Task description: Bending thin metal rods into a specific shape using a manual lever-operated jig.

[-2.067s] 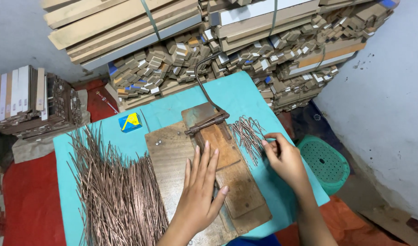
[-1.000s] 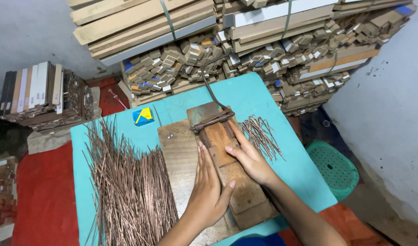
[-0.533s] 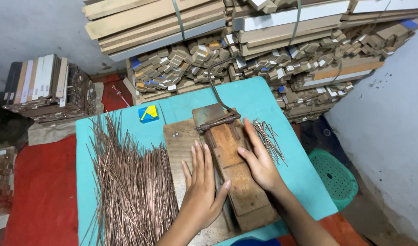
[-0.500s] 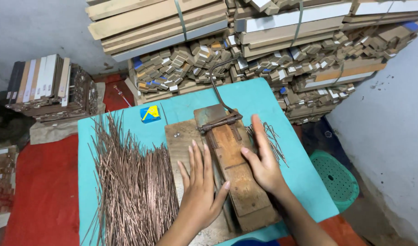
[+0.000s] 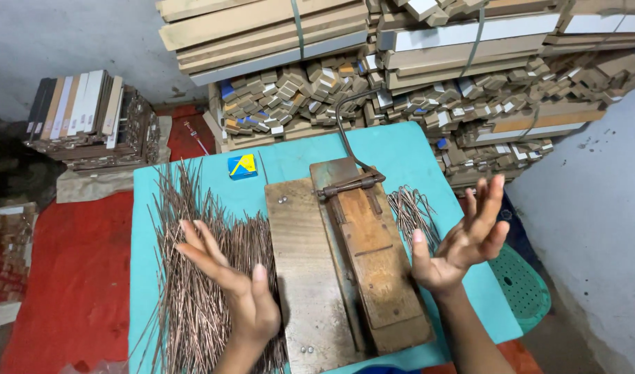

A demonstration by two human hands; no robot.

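Both hands raised, empty, palms turned inward facing each other, either side of the wooden press block (image 5: 373,263). Left hand (image 5: 238,284) left of the block, fingers spread and extended, thumb up. Right hand (image 5: 463,239) right of the block, fingers splayed upward, forearm running down-right.
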